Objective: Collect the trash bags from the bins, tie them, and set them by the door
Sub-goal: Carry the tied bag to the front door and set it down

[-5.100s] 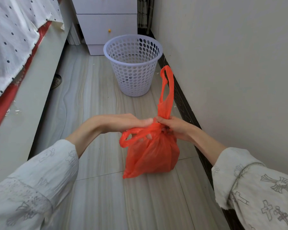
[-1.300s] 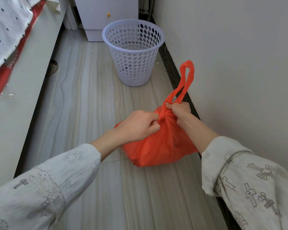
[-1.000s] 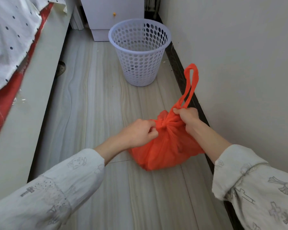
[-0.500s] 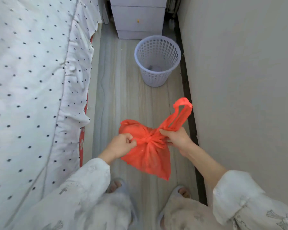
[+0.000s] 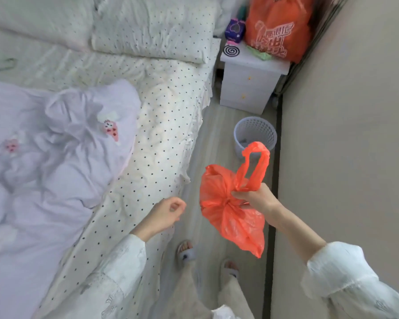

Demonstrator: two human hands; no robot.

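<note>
Right hand (image 5: 255, 198) grips the knotted bag (image 5: 230, 210) mid-frame, clear of the floor. Left hand (image 5: 165, 211) hangs loosely curled, holding nothing, lower centre.

One view only — the head camera, worn at standing height and aimed forward and steeply down. Its wide-angle lens bends straight edges near the frame borders. The wearer's slippered feet (image 5: 186, 249) show at bottom centre, almost directly beneath the lens. The bed (image 5: 166, 134) fills the left half, the wall (image 5: 346, 134) the right edge, and the floor strip (image 5: 212, 139) between them runs away toward the nightstand (image 5: 247, 88) at top. Both forearms enter from the bottom corners — close to the lens. No second view shares the scene.
</note>
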